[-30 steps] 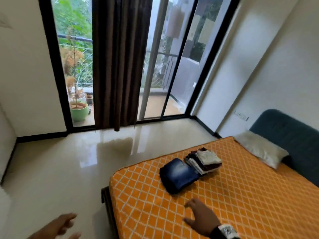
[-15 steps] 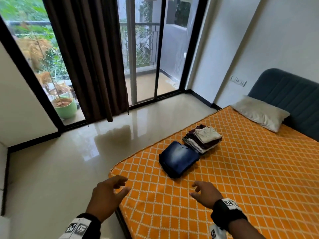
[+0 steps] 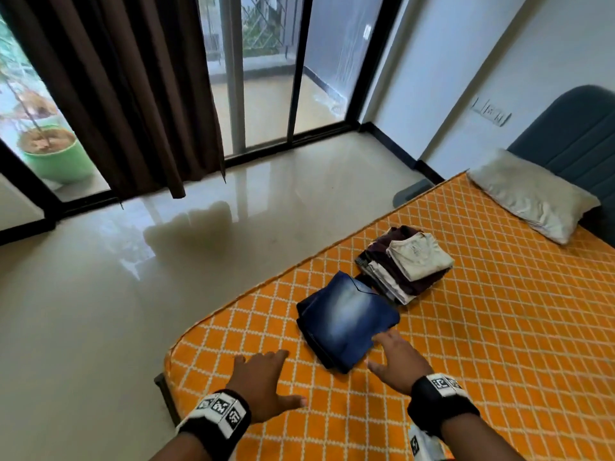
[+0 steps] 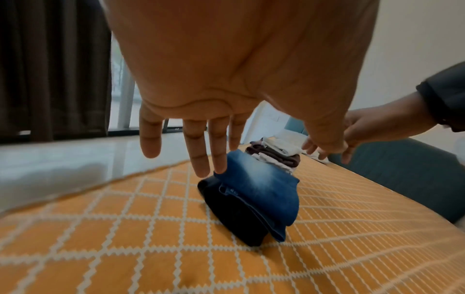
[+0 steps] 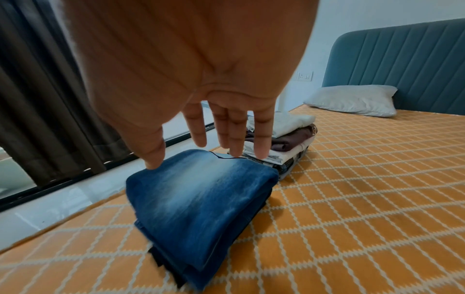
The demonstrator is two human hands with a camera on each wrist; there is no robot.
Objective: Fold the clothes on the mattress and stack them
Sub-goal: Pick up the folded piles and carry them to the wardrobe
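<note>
The mattress (image 3: 499, 344) is orange with a white diamond grid. The folded jeans (image 3: 346, 322) are dark blue, faded pale in the middle. The stack (image 3: 404, 261) to their far right shows maroon and white layers under a cream top. The pillow (image 3: 529, 194) is grey-white, the headboard (image 3: 572, 134) teal, the curtain (image 3: 126, 88) brown, the pot (image 3: 56, 158) green

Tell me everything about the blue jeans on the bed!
The blue jeans look like denim, dark blue at the edges with a faded pale patch across the top. They are folded into a thick, squarish bundle, layers showing at the side. They lie flat on the orange mattress near its edge, right next to the stack of folded clothes. The right hand reaches its edge with open fingers; whether it touches is unclear. The left hand hovers apart from it.
</note>
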